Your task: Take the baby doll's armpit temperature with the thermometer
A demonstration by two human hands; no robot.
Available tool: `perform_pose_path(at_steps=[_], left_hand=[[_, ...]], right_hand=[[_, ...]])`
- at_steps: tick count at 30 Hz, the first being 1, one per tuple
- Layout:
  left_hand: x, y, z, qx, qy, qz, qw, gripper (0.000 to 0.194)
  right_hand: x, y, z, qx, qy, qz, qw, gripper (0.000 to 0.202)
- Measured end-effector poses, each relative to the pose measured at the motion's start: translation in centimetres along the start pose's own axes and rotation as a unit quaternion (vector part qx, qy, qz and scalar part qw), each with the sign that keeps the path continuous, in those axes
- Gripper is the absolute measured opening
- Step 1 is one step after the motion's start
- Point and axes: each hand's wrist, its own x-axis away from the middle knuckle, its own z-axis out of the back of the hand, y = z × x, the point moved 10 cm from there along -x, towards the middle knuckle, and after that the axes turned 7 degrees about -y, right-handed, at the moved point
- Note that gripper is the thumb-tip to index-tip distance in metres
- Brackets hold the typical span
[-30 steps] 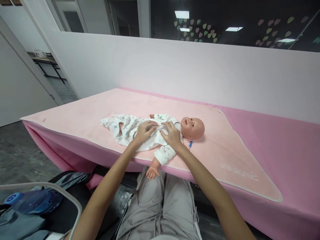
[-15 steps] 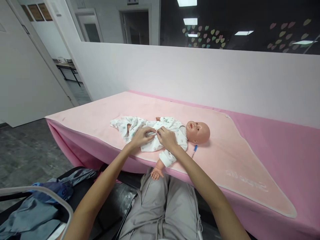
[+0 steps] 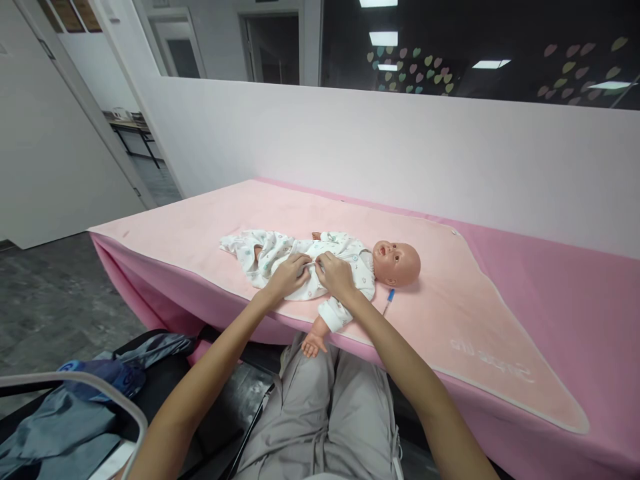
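Observation:
A baby doll [image 3: 397, 263] lies on its back, its head to the right, in a white patterned outfit [image 3: 350, 243]. My left hand [image 3: 293, 275] is at the middle of the outfit, its fingers pinched on a thin white tie or edge of cloth. Close beside it, my right hand [image 3: 332, 272] pinches the same small white piece from the right. The fingertips nearly meet, and the exact detail between them is too small to make out. One doll arm [image 3: 315, 339] hangs over the table's near edge.
A pen with a blue cap [image 3: 391, 295] lies below the doll's head on the pink padded mat [image 3: 450, 313]. A white wall [image 3: 400, 153] rises behind the table. A chair with blue-grey clothes [image 3: 65, 427] stands at the lower left.
My left hand has shifted slightly right and its fingers have curled more. My right hand stays almost in place. The view has tilted a little.

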Motion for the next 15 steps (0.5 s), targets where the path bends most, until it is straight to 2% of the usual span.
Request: perform_pose_path(at_steps=[5, 9, 12, 15], left_hand=[[-0.2, -0.6, 0.4, 0.066, -0.027, 0.017, 0.997, 0.022], [-0.7, -2.2, 0.2, 0.145, -0.054, 0.083, 0.984, 0.023], [-1.1, -3.5, -0.2, 0.204, -0.078, 0.146, 0.965, 0.023], [-1.7, -4.1, -0.2, 0.186, -0.08, 0.167, 0.965, 0.021]], right_hand=[[0.1, 0.1, -0.2, -0.008, -0.005, -0.004, 1.0, 0.019], [-0.2, 0.2, 0.0, -0.031, 0.007, -0.015, 0.999, 0.019], [0.4, 0.7, 1.5, -0.083, 0.028, -0.029, 0.996, 0.018], [3.6, 2.5, 4.6, -0.161, 0.087, -0.065, 0.981, 0.026]])
